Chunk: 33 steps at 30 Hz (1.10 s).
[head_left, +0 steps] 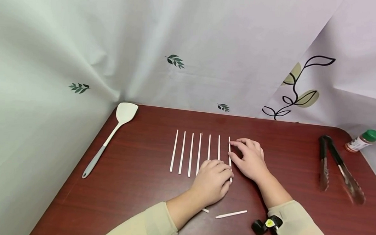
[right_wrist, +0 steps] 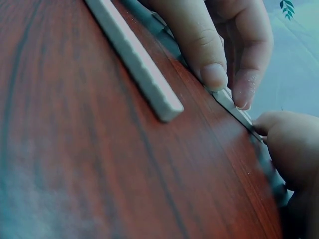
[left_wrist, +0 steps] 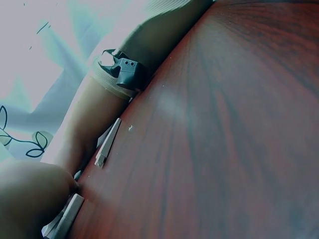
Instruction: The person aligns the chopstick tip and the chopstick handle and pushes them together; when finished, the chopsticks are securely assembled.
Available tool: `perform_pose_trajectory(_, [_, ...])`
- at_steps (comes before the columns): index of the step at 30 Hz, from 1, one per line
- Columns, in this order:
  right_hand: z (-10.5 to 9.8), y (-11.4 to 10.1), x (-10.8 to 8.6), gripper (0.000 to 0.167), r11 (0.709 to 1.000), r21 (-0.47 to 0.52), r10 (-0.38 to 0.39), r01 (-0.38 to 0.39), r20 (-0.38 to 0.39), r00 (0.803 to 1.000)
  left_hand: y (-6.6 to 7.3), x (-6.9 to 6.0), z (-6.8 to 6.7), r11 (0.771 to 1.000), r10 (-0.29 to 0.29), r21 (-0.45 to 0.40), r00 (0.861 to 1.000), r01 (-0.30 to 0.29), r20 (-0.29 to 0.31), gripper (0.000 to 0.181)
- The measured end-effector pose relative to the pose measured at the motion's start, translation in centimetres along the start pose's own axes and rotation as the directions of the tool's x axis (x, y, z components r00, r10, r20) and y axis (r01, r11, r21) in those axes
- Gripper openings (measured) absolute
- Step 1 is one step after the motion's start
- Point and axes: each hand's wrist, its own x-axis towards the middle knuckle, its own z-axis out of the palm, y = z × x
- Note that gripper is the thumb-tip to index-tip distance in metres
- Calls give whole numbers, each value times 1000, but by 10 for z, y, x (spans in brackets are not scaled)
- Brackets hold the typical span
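Several slim white sticks [head_left: 174,150] lie side by side in a row on the dark red table. At the row's right end, my left hand [head_left: 213,181] pinches the near end of the last white stick [head_left: 229,148] between thumb and fingers. Farther up that same stick, my right hand [head_left: 251,160] touches its right side with index finger and thumb, the fingers loosely bent. The right wrist view shows both hands on this stick [right_wrist: 229,102]. A shorter white stick [head_left: 231,214] lies near the table's front, and another [head_left: 205,210] is partly hidden by the left arm.
A white spatula with a grey handle [head_left: 96,159] lies at the left. On the right are black-handled metal tongs [head_left: 341,168] and a green-capped bottle [head_left: 362,141]. Patterned white cloth [head_left: 210,54] hangs behind the table's back edge.
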Motion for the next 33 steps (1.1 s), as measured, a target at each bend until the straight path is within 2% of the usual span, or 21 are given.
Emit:
perform_pose_trajectory(7, [2,1,2,41,1000,-2,0,0,10,1000,-1,0,-2,1000,-21,1,999,21,45,11])
perform_pose_trajectory(12, [1,3,2,40,1000,7,5,-5,1,1000,-2,1,-1,1000,-6,3,1000,5,9,12])
perform_pose_trajectory(16, [0,4,1,35,999,42,10,-9,-23,1000,-2,1,0,1000,-2,-26,1000,1,-16,17])
perform_pose_trajectory(22, [1,4,-5,28,988,142,-44,62,-130,991,-1,2,-3,996,5,-84,999,-9,-48,20])
perform_pose_trajectory(24, [0,3,-9,25,980,170,-67,101,-196,978,-1,2,-4,996,22,-82,996,-29,-85,21])
perform_pose_trajectory(26, [-1,0,-15,22,969,208,-73,134,-276,958,0,3,-6,996,42,-68,991,-51,-128,20])
perform_pose_trajectory(29, [-2,-5,-24,19,946,258,-82,198,-401,912,-1,4,-7,995,76,-48,979,-86,-191,20])
perform_pose_trajectory(31, [-3,-10,-32,18,924,296,-86,241,-454,887,-2,4,-9,994,94,-38,970,-105,-224,21])
perform_pose_trajectory(33, [-3,-14,-40,19,901,321,-112,294,-481,869,-5,3,-12,991,121,-25,961,-132,-249,22])
